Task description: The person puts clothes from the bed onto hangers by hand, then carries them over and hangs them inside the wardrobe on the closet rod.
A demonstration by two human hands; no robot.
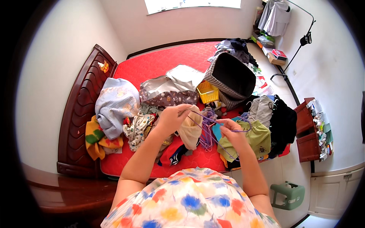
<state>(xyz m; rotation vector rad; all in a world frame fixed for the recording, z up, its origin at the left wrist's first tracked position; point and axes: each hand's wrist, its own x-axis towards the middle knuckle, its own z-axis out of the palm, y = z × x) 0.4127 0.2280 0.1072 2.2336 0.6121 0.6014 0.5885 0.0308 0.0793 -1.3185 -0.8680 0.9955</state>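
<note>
My left hand (172, 120) pinches a cream garment (189, 131) that hangs down below its fingers. One end of a purple clothes hanger (205, 117) reaches into the top of this garment. Near the hanger's hook, my right hand (232, 131) is closed on the purple wire. Behind and below the hands, several more purple hangers (207, 138) lie bunched on the bed. Just past my right hand spreads a light green garment (258, 138). A patterned white garment (140, 127) lies left of my left forearm.
The bed has a red mattress (167, 55) and a dark wooden headboard (81, 106). On it are a checked storage box (218, 81), a yellow basket (208, 92), a light blue bedding bundle (118, 102) and dark clothes (283, 121). A green stool (291, 195) stands on the floor at right.
</note>
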